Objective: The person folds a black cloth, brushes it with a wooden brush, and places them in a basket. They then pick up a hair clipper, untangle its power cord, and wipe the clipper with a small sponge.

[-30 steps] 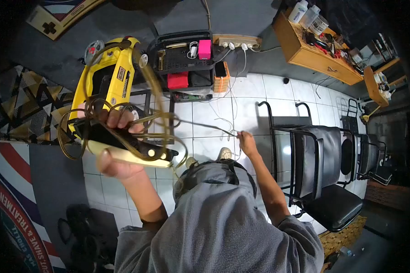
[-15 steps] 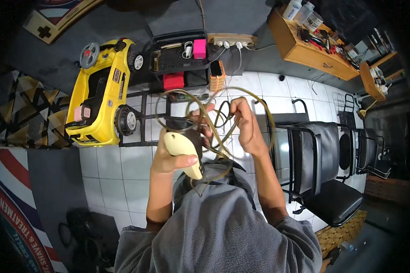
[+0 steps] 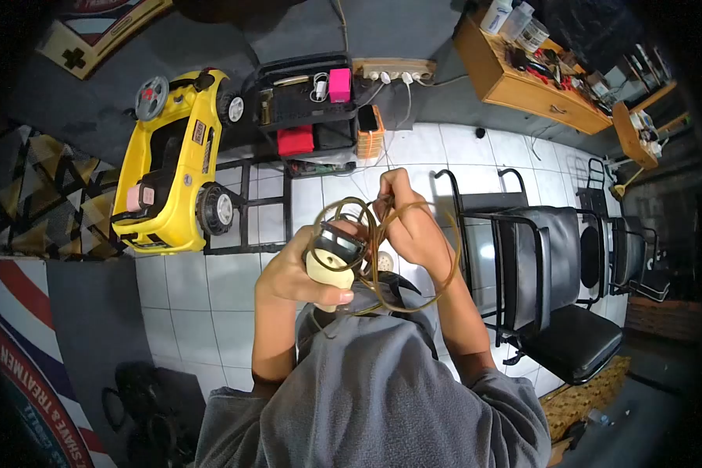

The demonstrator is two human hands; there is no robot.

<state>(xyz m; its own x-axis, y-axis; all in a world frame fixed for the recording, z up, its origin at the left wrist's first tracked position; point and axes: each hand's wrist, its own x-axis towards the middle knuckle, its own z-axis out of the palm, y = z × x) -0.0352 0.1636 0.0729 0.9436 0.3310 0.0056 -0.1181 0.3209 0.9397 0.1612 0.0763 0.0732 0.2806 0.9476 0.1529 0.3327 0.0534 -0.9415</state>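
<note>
The left hand is closed around a cream hair clipper, held head-up in front of the chest, above the white tiled floor. The right hand, just beside it, pinches the clipper's brownish cord. The cord's loops hang around both hands.

Strong fisheye bends the room, and the corners fall to black vignette. Light is dim and cool overall – brightest on the white floor tiles, with a pale sheen on the black chair. The left hand, right hand, clipper and cord look fairly sharp; edges smear softly
</note>
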